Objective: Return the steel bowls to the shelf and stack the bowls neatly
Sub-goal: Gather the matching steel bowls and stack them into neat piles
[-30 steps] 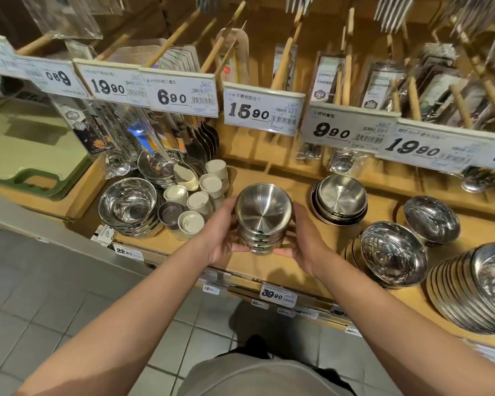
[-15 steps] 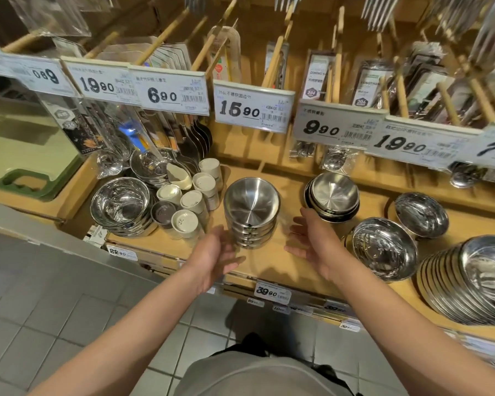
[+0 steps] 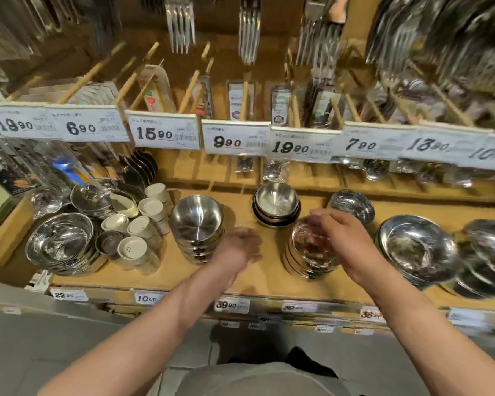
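Steel bowls (image 3: 197,224) stand stacked just left of the left hand (image 3: 237,247), whose fingers hang relaxed, holding nothing. The right hand (image 3: 340,238) hovers, fingers spread, over a second bowl stack (image 3: 309,252). Judged rigid, light, slippery: grip opposite rims.

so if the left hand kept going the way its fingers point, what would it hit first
Probably the shiny bowl stack under the right hand. The left hand points right across bare shelf; blur leaves depth unclear.
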